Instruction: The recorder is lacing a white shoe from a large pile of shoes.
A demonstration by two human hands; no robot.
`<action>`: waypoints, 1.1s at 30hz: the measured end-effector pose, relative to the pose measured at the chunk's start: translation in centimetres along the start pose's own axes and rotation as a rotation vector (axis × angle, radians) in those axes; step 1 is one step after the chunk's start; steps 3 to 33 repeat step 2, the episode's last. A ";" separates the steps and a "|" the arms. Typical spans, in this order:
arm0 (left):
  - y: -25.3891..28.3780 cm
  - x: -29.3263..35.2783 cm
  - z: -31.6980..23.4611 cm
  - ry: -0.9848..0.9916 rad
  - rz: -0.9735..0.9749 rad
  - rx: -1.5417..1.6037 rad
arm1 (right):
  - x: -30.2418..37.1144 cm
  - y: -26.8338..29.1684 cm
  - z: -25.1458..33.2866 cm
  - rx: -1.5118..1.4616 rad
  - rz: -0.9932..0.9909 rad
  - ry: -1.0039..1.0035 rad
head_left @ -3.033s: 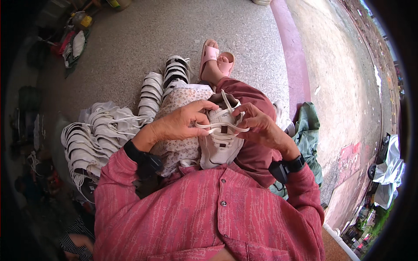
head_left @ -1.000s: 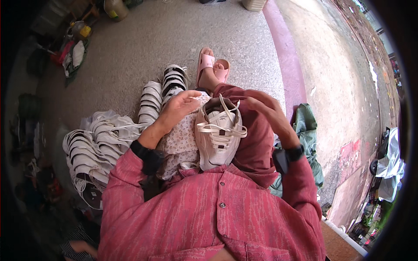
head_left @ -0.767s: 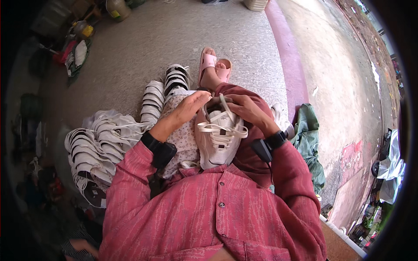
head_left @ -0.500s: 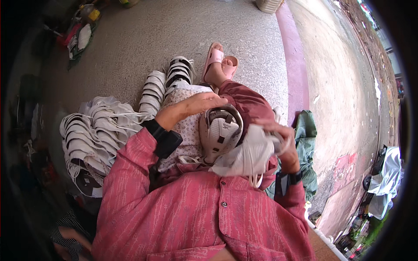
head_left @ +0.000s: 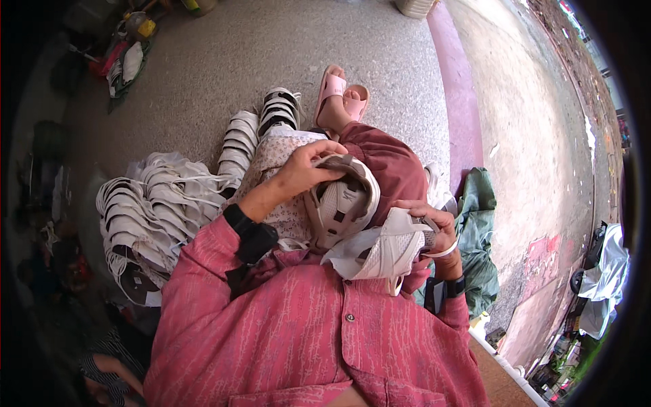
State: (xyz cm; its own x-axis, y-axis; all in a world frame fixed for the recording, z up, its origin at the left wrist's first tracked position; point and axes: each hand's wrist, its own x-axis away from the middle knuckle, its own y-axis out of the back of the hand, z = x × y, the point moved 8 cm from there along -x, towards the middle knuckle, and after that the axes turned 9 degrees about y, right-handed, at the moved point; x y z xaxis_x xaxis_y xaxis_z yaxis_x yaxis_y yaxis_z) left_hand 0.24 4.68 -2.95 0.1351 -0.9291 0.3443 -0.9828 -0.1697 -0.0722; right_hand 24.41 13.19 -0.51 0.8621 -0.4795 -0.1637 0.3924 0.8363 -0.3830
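My left hand [head_left: 308,165] pinches the far rim of a beige and white shoe upper [head_left: 339,197] that lies on my lap, its hollow inside turned up. In my right hand [head_left: 437,227] is a white shoe upper [head_left: 393,247], gripped at one end, with a thin white lace looping past the fingers. The two uppers lie close together over my lap, the white one overlapping the near part of the beige one. A patterned cloth [head_left: 274,163] covers my left thigh.
Stacks of nested white shoe uppers [head_left: 139,224] with laces stand at my left, and narrower stacks [head_left: 237,149] lie just beyond them. A green cloth bag [head_left: 475,237] is at my right. Pink sandals [head_left: 332,95] are on my feet. A striped sleeve [head_left: 112,356] shows at lower left.
My left hand has closed onto the beige upper's rim and tilted it a little. My right hand, blurred before, is now steadier and slightly lower with the white upper.
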 end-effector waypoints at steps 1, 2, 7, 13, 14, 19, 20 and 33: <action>0.3 1.0 -0.7 -0.039 0.013 0.103 | 0.1 0.0 0.2 0.005 0.013 0.044; 1.1 2.0 -1.4 -0.069 0.012 0.141 | 0.2 -0.2 0.0 0.002 0.015 0.043; 1.1 2.0 -1.4 -0.069 0.012 0.141 | 0.2 -0.2 0.0 0.002 0.015 0.043; 1.1 2.0 -1.4 -0.069 0.012 0.141 | 0.2 -0.2 0.0 0.002 0.015 0.043; 1.1 2.0 -1.4 -0.069 0.012 0.141 | 0.2 -0.2 0.0 0.002 0.015 0.043; 1.1 2.0 -1.4 -0.069 0.012 0.141 | 0.2 -0.2 0.0 0.002 0.015 0.043; 1.1 2.0 -1.4 -0.069 0.012 0.141 | 0.2 -0.2 0.0 0.002 0.015 0.043; 1.1 2.0 -1.4 -0.069 0.012 0.141 | 0.2 -0.2 0.0 0.002 0.015 0.043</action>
